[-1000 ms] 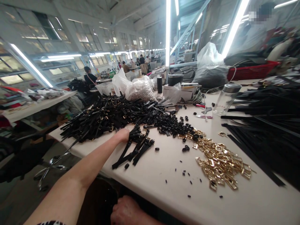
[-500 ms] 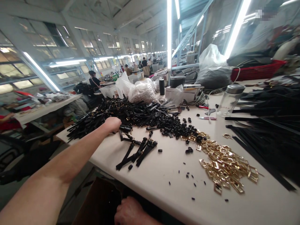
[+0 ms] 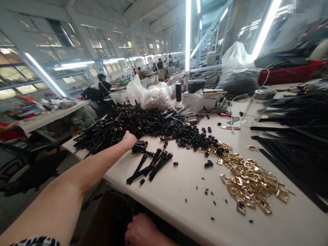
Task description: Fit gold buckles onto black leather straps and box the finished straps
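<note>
My left hand [image 3: 129, 139] reaches out to the front edge of a large heap of black straps [image 3: 110, 124] with small gold buckles. Its fingers are curled, closed on a bundle of black straps [image 3: 140, 147] whose buckle ends stick out to the right. Just in front of it, several finished-looking straps [image 3: 151, 165] lie loosely fanned on the table [image 3: 179, 191]. My right hand [image 3: 142, 229] rests low at the bottom of the view, below the table's near edge. It is closed, and whatever it might hold is hidden.
Black strap loops [image 3: 194, 138] lie piled mid-table beside a heap of gold buckles [image 3: 251, 179]. At right are a glass jar [image 3: 257, 107] and long black strips [image 3: 287, 167]. Plastic bags [image 3: 156, 97] and a black bottle [image 3: 178, 91] stand behind. People [image 3: 104, 85] sit farther off.
My left hand has come slightly right and nearer with the strap bundle, away from the heap. The right hand has hardly moved. The view has shifted a little.
</note>
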The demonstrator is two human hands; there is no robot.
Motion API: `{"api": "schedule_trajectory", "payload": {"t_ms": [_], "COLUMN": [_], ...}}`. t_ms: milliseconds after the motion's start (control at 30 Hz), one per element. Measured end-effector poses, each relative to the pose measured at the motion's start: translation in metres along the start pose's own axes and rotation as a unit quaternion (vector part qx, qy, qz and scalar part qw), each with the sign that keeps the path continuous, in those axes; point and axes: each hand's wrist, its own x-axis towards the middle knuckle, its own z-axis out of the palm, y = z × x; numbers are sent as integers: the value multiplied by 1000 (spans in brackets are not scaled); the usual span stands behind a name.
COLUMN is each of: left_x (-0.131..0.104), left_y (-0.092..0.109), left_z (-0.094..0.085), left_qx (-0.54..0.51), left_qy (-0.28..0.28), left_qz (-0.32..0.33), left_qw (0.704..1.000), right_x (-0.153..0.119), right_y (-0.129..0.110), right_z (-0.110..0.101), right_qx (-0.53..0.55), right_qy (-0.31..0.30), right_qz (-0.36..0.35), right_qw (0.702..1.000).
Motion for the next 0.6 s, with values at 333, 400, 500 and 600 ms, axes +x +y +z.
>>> {"api": "schedule_trajectory", "payload": {"t_ms": [333, 400, 500, 600], "left_x": [-2, -6, -14, -18], "left_y": [-11, 2, 19, 25], "left_z": [-22, -8, 14, 24], "left_qx": [-9, -35, -61, -57], "left_qy": [-39, -50, -57, -46], "left_qz": [33, 57, 90, 97], "left_qw": [999, 996, 992, 993], "right_x": [-8, -9, -8, -6], "right_y": [-4, -4, -3, 0], "right_z": [3, 0, 0, 7], "right_qx": [18, 23, 22, 17], "right_qy": [65, 73, 79, 86], "right_qz": [11, 7, 4, -3], "right_qw": [998, 997, 997, 996]}}
